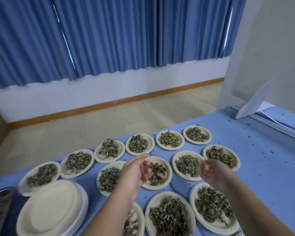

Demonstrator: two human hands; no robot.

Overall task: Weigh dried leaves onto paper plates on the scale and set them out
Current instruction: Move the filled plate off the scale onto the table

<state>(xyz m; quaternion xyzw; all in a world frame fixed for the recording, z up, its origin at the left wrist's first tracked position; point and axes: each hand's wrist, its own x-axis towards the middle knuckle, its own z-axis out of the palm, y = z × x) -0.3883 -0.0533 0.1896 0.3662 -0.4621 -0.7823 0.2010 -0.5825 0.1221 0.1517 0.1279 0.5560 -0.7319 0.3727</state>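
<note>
While both hands hover with fingers relaxed and parted, holding nothing, the left hand [136,171] hangs over one filled paper plate [169,169] and the right hand [211,171] over its neighbours. Dried leaves [169,217] fill plates set in rows on the blue tablecloth [262,167]; a stack of empty plates [53,206] stands at lower left.

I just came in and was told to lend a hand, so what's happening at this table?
A person stands over a blue-covered table with both hands empty. The left hand and right hand hover open above a middle-row plate of dried leaves. Rows of filled paper plates are already set out. A stack of empty plates sits at the near left, next to a metal tray of leaves. No scale is in view.
</note>
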